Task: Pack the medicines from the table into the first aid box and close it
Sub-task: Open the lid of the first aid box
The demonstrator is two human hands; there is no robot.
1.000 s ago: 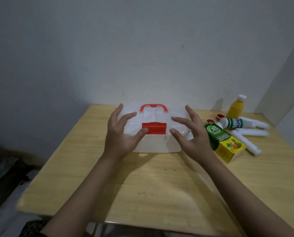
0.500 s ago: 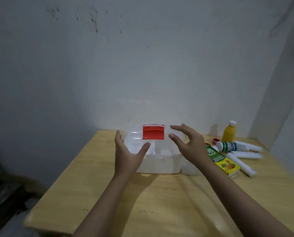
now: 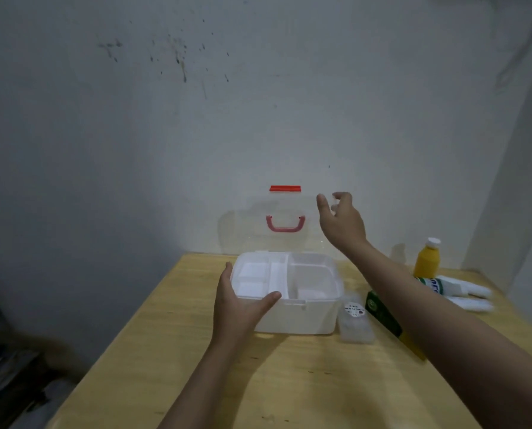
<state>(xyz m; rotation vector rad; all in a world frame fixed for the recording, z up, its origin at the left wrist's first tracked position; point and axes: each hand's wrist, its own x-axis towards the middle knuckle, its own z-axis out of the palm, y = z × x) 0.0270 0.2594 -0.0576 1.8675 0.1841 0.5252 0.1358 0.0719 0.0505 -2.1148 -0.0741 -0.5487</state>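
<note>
The translucent first aid box stands open on the wooden table. Its lid, with a red handle and red latch, is upright against the wall. A white divided tray fills the box's left half. My left hand grips the front-left corner, thumb across the front rim. My right hand pinches the lid's upper right corner. To the right of the box lie the medicines: a small clear pot, a green and yellow carton partly behind my right forearm, white tubes and a yellow bottle.
The table sits in a corner, with a stained wall close behind the box and another wall on the right. Its left edge drops off to a dark floor with clutter at the lower left.
The lid has swung up from closed to fully upright. My right hand rose with it, while my left hand dropped to the box's front-left corner. The view tilted upward.
</note>
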